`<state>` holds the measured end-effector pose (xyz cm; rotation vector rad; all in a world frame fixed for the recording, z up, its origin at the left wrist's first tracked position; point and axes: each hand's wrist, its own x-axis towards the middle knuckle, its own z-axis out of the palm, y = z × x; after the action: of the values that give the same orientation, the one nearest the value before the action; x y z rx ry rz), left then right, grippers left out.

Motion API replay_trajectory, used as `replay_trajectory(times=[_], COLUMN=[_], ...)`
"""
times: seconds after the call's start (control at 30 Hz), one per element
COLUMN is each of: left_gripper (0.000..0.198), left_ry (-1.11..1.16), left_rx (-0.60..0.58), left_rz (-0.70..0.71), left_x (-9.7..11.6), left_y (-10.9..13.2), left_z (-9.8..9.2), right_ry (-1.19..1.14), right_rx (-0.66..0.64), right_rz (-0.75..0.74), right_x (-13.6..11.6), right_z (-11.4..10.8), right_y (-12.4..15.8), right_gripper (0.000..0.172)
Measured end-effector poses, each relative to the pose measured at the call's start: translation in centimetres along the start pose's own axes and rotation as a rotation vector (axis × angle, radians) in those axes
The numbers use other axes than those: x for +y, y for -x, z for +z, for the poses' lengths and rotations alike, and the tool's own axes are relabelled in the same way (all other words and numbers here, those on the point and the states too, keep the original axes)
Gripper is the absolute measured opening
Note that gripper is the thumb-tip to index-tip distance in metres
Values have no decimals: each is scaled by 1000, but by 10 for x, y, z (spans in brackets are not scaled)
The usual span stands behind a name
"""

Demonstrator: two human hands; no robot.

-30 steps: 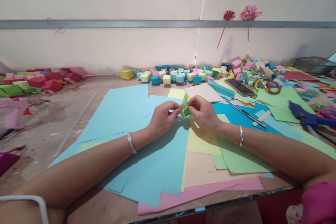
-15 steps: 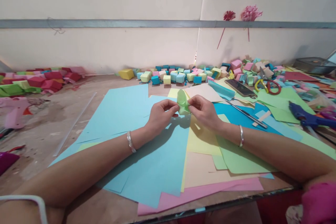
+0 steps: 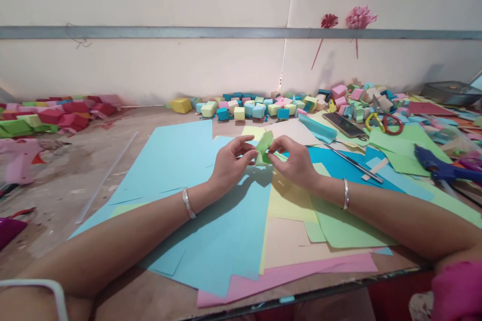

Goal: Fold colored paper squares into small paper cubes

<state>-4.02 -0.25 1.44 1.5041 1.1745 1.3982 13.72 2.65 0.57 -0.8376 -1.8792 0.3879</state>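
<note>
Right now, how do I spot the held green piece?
Find the large light-blue sheets. Near their right edge, the left hand and right hand hold a green paper piece. Unlike the flat green sheets farther right, it's small and bent.

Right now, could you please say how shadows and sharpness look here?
Head view: soft shadows lie below the left hand and right hand, on light blue paper and yellow paper; head view: the pink glue gun at left looks blurrier than the pen.
</note>
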Motion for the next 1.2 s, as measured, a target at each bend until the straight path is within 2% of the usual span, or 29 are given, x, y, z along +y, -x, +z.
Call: replay_trajectory(times=[0.13,0.23,0.3,0.47,0.57,0.7,0.83,0.93,1.03,1.1,1.2], left_gripper=[15,11,10,13,12,10,21,30,34,33,28], left_ry=[-69,-105,-128,-167,-189,-135,57,265,415,435,417], left_rx=[-15,-13,-32,-130,-108,-58,-80,-158,-290,-363,-402], left_rz=[31,67,85,148,140,49,-105,-271,-450,-498,-500], left_x=[0,2,3,1,0,0,-2,-5,-6,-6,-5], left_y=[1,1,1,2,1,0,0,-2,-4,-4,-3], left_z=[0,0,-1,-3,-4,-3,-4,-6,-8,-8,-7], right_ry=[-171,-170,-149,-135,-125,-137,-159,-201,-254,-259,-213], right_rx=[-41,-114,-118,-98,-111,-110,-114,-104,-88,-78,-37], right_rz=[148,140,127,130,92,-18,-75,-31,33,58,81], right_x=[0,0,0,2,3,2,0,0,1,1,0], right_z=[2,2,1,0,1,2,1,-1,-2,-1,-1], right_y=[0,0,0,-1,0,1,2,1,0,1,1], right_gripper=[29,17,8,4,2,5,9,10,8,6,5])
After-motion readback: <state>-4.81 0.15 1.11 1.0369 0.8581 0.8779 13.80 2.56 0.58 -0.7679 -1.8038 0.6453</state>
